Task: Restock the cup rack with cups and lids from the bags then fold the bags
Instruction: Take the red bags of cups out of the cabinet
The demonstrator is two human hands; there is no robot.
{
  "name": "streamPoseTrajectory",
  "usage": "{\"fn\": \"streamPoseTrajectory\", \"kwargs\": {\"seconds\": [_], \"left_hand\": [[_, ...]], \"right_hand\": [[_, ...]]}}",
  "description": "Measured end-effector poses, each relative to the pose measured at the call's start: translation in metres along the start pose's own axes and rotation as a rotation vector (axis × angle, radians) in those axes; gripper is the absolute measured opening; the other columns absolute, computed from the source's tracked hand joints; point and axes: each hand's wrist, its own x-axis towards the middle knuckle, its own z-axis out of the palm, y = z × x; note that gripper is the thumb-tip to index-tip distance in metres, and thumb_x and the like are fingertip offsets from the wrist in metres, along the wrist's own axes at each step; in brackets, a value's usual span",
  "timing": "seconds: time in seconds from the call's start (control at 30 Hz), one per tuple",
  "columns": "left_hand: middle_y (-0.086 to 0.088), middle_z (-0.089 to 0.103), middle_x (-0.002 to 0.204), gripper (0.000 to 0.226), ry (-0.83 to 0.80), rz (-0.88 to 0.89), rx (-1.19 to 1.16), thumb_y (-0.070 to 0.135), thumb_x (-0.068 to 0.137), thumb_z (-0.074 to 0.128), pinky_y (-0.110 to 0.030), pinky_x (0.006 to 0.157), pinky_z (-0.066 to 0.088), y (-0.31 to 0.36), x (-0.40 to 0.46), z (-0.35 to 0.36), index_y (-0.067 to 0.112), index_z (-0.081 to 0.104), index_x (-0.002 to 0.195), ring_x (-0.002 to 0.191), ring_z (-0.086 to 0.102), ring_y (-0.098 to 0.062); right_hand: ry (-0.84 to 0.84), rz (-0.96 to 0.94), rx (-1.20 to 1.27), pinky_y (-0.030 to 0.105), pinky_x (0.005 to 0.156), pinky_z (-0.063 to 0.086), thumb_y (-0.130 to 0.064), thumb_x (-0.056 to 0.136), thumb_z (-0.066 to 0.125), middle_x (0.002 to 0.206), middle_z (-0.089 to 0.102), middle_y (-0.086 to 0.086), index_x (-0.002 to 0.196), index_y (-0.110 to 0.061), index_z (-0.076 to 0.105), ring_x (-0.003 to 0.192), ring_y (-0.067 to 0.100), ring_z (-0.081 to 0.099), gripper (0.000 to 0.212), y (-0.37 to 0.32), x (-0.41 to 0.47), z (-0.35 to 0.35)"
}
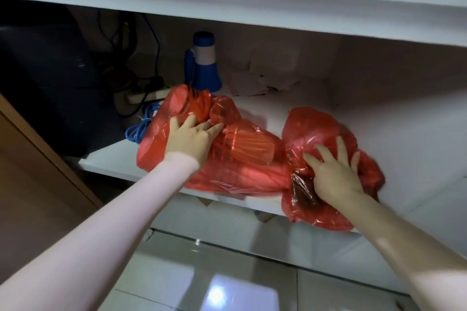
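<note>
Two red translucent plastic bags lie on a low white shelf (257,116) under a counter. The left bag (240,154) is long, and stacked cups show through its plastic. My left hand (189,137) rests on top of it with fingers spread and curled into the plastic. The right bag (316,131) bulges at the shelf's front edge and partly hangs over it. My right hand (333,171) presses on this bag with fingers apart, gripping the plastic; something dark shows through near the thumb. No cup rack is in view.
A blue and white megaphone (203,60) stands behind the left bag. A power strip (149,94), black cables and a coiled blue cable (137,129) lie to the left. Crumpled white paper (255,78) sits at the back. The white counter edge (227,0) overhangs; glossy floor tiles below.
</note>
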Motion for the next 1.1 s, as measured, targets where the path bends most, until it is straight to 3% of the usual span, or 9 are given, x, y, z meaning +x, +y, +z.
{"fn": "streamPoseTrajectory", "kwargs": {"seconds": [0.13, 0.2, 0.3, 0.47, 0.53, 0.73, 0.9, 1.03, 1.1], "left_hand": [[0.012, 0.04, 0.147, 0.071, -0.087, 0.022, -0.09, 0.011, 0.087, 0.057, -0.062, 0.108, -0.015, -0.017, 0.007, 0.0, 0.044, 0.032, 0.144, 0.144, 0.006, -0.03], [0.003, 0.031, 0.154, 0.076, -0.198, 0.03, -0.238, 0.001, 0.087, 0.053, -0.051, 0.116, 0.0, -0.02, 0.01, 0.0, 0.042, 0.03, 0.145, 0.145, 0.012, -0.033], [-0.004, 0.027, 0.155, 0.079, -0.234, -0.001, -0.328, -0.011, 0.085, 0.043, -0.041, 0.108, 0.031, -0.013, 0.005, -0.001, 0.037, 0.03, 0.147, 0.133, 0.035, -0.039], [-0.016, 0.057, 0.13, 0.057, 0.096, -0.01, -0.437, -0.015, 0.079, 0.053, -0.044, 0.094, 0.046, -0.006, -0.015, -0.014, 0.013, 0.062, 0.127, 0.11, 0.054, -0.04], [-0.018, 0.067, 0.111, 0.043, 0.241, -0.003, -0.458, -0.016, 0.073, 0.061, -0.044, 0.086, 0.048, -0.005, -0.023, -0.022, 0.005, 0.071, 0.11, 0.096, 0.06, -0.042], [-0.016, 0.072, 0.087, 0.038, 0.37, 0.114, -0.456, -0.022, 0.064, 0.06, -0.038, 0.063, 0.05, 0.015, -0.043, -0.057, 0.004, 0.077, 0.087, 0.071, 0.061, -0.037], [-0.011, 0.071, 0.086, 0.025, 0.501, 0.141, -0.575, 0.006, 0.079, 0.05, -0.028, 0.074, 0.04, 0.039, -0.06, -0.102, 0.006, 0.075, 0.078, 0.074, 0.063, -0.032], [-0.015, 0.07, 0.087, 0.02, 0.496, 0.118, -0.623, -0.013, 0.065, 0.067, -0.031, 0.075, 0.041, 0.057, -0.089, -0.13, 0.004, 0.073, 0.075, 0.076, 0.065, -0.033], [-0.013, 0.068, 0.085, 0.016, 0.471, 0.138, -0.67, -0.008, 0.064, 0.065, -0.03, 0.07, 0.04, 0.072, -0.111, -0.144, 0.005, 0.071, 0.072, 0.074, 0.064, -0.029]], "right_hand": [[-0.11, 0.074, 0.178, 0.056, 0.109, 0.032, -0.016, 0.091, 0.038, 0.16, -0.009, -0.003, 0.148, -0.046, 0.014, 0.144, 0.038, -0.008, 0.069, 0.009, -0.001, 0.005], [-0.113, 0.073, 0.148, 0.053, 0.104, 0.037, -0.021, 0.093, 0.038, 0.159, -0.002, 0.002, 0.148, -0.044, 0.016, 0.141, 0.039, 0.003, 0.064, 0.01, -0.003, 0.003], [-0.04, 0.046, 0.023, 0.051, 0.099, 0.039, -0.022, 0.094, 0.038, 0.15, 0.024, 0.007, 0.145, -0.039, 0.028, 0.131, 0.038, 0.022, 0.055, 0.004, -0.008, 0.0], [0.041, 0.031, -0.076, 0.05, 0.091, 0.045, -0.017, 0.096, 0.039, 0.134, 0.04, 0.012, 0.139, -0.026, 0.043, 0.123, 0.04, 0.032, 0.043, -0.005, -0.026, -0.006], [0.057, 0.014, -0.048, 0.049, 0.089, 0.047, -0.012, 0.096, 0.041, 0.131, 0.041, 0.014, 0.133, -0.021, 0.05, 0.12, 0.04, 0.034, 0.039, -0.002, -0.036, -0.011], [0.194, -0.065, 0.014, 0.042, 0.085, 0.048, -0.002, 0.089, 0.038, 0.124, 0.043, 0.015, 0.128, -0.017, 0.053, 0.112, 0.036, 0.037, 0.044, 0.006, -0.072, -0.048], [0.272, -0.069, 0.081, 0.043, 0.087, 0.046, -0.005, 0.09, 0.042, 0.123, 0.043, 0.011, 0.129, -0.02, 0.051, 0.112, 0.034, 0.036, 0.043, 0.013, -0.112, -0.09], [0.293, -0.073, 0.201, 0.039, 0.088, 0.041, -0.005, 0.085, 0.048, 0.119, 0.044, 0.008, 0.126, -0.021, 0.054, 0.111, 0.031, 0.034, 0.044, 0.015, -0.156, -0.123], [0.315, -0.066, 0.237, 0.04, 0.083, 0.044, -0.006, 0.086, 0.046, 0.115, 0.047, 0.011, 0.122, -0.019, 0.056, 0.108, 0.032, 0.037, 0.039, 0.017, -0.183, -0.14]]}}
